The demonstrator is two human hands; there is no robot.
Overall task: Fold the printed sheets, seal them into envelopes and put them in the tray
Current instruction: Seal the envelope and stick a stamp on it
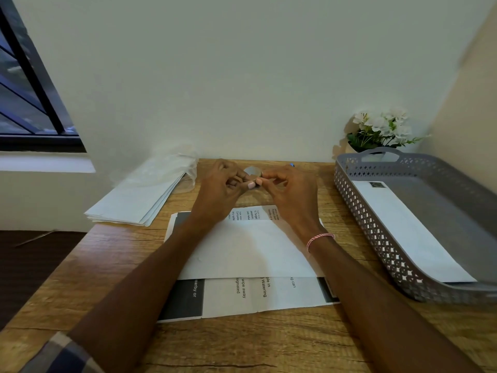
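Both my hands are raised over the far middle of the wooden table, fingertips meeting on a small round roll of tape [253,172]. My left hand [224,184] holds the roll with curled fingers, and my right hand [286,184] pinches at its edge. Below my wrists a white envelope [247,249] lies on top of printed sheets [242,297] with black side bands. On the right stands the grey perforated tray [357,211], holding one white stamped envelope [408,230].
A stack of blank envelopes [134,200] under crumpled clear plastic wrap [172,165] lies at the far left table corner. White flowers in a pot [382,130] stand behind the tray. A blue object [292,165] peeks out behind my right hand. The wall runs along the table's far edge.
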